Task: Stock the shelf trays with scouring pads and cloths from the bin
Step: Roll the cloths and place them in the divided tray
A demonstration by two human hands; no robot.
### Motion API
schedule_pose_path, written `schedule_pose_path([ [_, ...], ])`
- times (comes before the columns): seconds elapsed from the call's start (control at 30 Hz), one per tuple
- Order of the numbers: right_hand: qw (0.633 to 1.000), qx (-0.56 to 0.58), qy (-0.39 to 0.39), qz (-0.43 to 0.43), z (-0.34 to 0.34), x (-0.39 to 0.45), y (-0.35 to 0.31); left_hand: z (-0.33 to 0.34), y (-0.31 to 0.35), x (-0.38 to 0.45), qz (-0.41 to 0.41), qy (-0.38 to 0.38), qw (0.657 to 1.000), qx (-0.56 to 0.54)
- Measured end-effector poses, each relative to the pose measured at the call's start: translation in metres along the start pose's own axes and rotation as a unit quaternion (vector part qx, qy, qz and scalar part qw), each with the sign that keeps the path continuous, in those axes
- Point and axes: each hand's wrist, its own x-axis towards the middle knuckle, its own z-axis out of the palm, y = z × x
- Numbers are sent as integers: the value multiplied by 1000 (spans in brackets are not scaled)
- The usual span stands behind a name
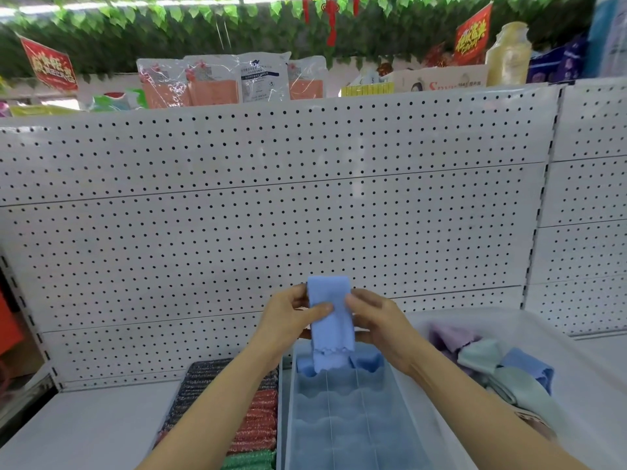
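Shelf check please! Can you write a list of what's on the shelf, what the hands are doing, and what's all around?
Surface: white shelf, pegboard back panel behind it.
Job's things: blue cloth held up above the divided tray; two blue cloths sit in its far cells, the nearer cells are bare. Scouring pads in black, red and green rows fill the tray on the left. Clear bin on the right holds purple, green and blue cloths.
Clutter: nothing seen.
Hands: left hand and right hand both pinch the blue cloth.
Cables: nothing seen.
Surroundings: packaged goods above the panel, red signs, hanging green leaves.
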Motion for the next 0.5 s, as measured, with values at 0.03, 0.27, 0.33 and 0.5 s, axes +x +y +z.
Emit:
schedule_pose_path([
  [0.03, 1000, -16, 2, -1, 1, 0, 1, 0, -1, 0, 12, 5, 1000, 4],
  [0.27, 997, 29, 2, 77, -1, 4, 5, -11, -17, 0, 73, -39, 996, 28],
  [0.33, 987, 88, -33, 127, -4, 5, 8, -13, -22, 2, 72, -34, 996, 35],
  [0.5, 995, -7, -77, 66, -6, 6, 24, -18, -29, 3, -9, -61, 998, -29],
])
